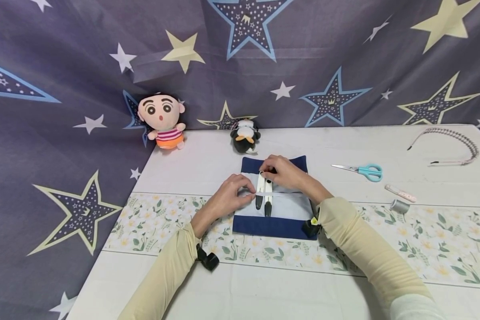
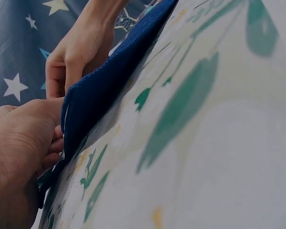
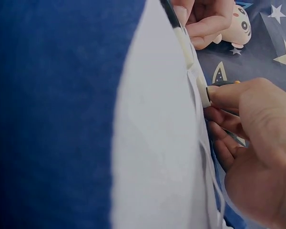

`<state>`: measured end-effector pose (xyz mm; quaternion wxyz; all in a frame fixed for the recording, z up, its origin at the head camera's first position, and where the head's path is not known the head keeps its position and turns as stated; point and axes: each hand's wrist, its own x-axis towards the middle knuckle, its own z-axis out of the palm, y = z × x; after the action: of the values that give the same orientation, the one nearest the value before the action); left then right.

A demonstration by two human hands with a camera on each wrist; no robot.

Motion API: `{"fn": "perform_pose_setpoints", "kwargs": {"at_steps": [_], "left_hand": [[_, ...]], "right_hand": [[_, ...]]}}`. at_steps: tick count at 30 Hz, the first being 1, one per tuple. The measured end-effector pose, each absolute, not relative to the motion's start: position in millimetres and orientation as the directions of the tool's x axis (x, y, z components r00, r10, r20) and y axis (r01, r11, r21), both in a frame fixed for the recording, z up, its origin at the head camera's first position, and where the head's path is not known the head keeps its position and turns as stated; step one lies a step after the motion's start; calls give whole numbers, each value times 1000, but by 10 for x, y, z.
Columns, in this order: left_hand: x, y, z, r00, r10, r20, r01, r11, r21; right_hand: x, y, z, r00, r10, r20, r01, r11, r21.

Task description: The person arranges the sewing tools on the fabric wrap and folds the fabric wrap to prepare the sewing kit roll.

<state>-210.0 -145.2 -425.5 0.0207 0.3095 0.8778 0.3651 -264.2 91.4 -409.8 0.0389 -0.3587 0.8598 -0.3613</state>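
A navy-bordered cloth [image 1: 275, 226] with a pale inner panel lies flat on the table. A thin white strap [image 1: 284, 194] runs across it. Two slim white pen-like pieces with black ends lie side by side under the strap: the left white pen [image 1: 261, 182] and the right white pen [image 1: 268, 198]. My right hand [image 1: 282, 172] pinches the upper end of the left pen between thumb and fingers. From the left, my left hand [image 1: 233, 195] pinches the strap beside the pens. In the left wrist view, the cloth's raised edge [image 2: 102, 90] partly hides both hands' fingertips.
Turquoise-handled scissors [image 1: 370, 172], a pinkish slim tool [image 1: 400, 193], a grey thread spool [image 1: 400, 206] and a headband [image 1: 470, 144] lie to the right. A striped-shirt doll [image 1: 169, 135] and a penguin plush [image 1: 245, 138] sit behind, before a star-patterned curtain [image 1: 208, 89].
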Motion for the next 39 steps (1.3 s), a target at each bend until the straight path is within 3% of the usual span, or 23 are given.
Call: {"fn": "perform_pose_setpoints", "kwargs": {"at_steps": [39], "left_hand": [[-2104,-1453,-4262,-803,563,195,532,531,660]], "right_hand": [[-2556,842,-4092,-700,-691,182,-606,440,-663]]}}
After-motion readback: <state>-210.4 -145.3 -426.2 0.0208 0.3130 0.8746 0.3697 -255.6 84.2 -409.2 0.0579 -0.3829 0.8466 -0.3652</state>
